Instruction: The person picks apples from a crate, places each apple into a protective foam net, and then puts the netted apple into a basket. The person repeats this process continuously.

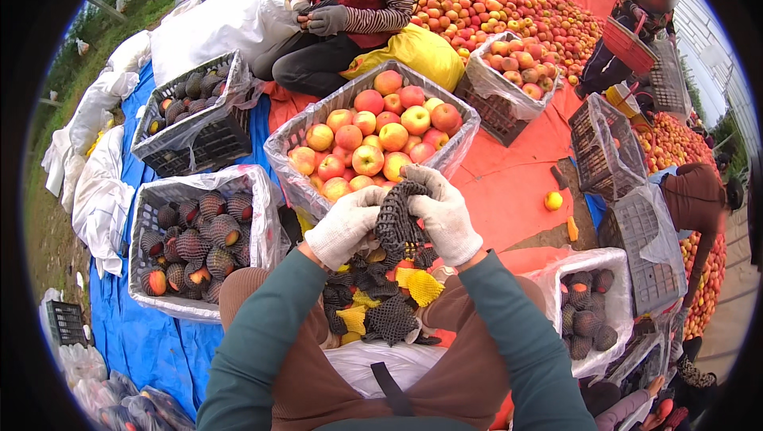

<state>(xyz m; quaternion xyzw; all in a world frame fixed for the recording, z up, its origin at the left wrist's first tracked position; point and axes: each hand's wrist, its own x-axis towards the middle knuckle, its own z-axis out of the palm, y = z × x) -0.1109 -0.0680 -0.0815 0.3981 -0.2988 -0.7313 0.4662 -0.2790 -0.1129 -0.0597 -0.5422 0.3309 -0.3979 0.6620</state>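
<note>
Between my two white-gloved hands is a black foam net sleeve, a fruit net (397, 220), pinched at its upper end and hanging down. My left hand (346, 228) is closed on its left side, and my right hand (447, 220) grips its right side. No apple can be made out inside the net. Just beyond my hands stands a lined crate (280, 147) heaped with red and yellow apples (367, 159). Below the hands, between my knees, lies a loose heap of black nets (385, 318) with some yellow nets (421, 285) among them.
Netted apples (208, 228) fill a lined crate (135, 272) on my left; another white-lined crate (622, 272) stands right. Opposite me sits a gloved person (350, 2) beside a yellow sack (413, 54). A large apple pile (493, 2) lies behind. Other people work at the right.
</note>
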